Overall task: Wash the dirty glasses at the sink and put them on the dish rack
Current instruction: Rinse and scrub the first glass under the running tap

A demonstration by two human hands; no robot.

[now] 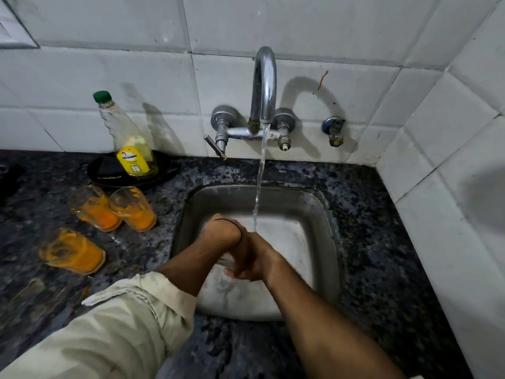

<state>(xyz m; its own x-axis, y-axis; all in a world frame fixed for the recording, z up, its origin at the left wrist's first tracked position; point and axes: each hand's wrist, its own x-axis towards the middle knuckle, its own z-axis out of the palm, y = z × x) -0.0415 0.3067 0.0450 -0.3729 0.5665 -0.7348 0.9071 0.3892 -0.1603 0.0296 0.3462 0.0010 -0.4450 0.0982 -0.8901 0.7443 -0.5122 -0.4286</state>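
Over the steel sink [323, 214] my left hand [232, 237] and my right hand [258, 265] are clasped around a clear glass [225, 265], which is mostly hidden by my fingers. Water runs from the tap [263, 86] in a thin stream [258, 187] and lands just behind my hands. Three dirty glasses smeared with orange residue stand on the counter left of the sink: one [94, 210] and another [134, 209] side by side, and a third [72, 253] nearer to me. No dish rack is in view.
A soap bottle [131, 149] with a green cap and yellow liquid stands on a black plate [109, 172] at the back left. The speckled dark stone counter [382, 255] surrounds the sink. White tiled walls close the back and right. A small valve [334, 131] sticks out right of the tap.
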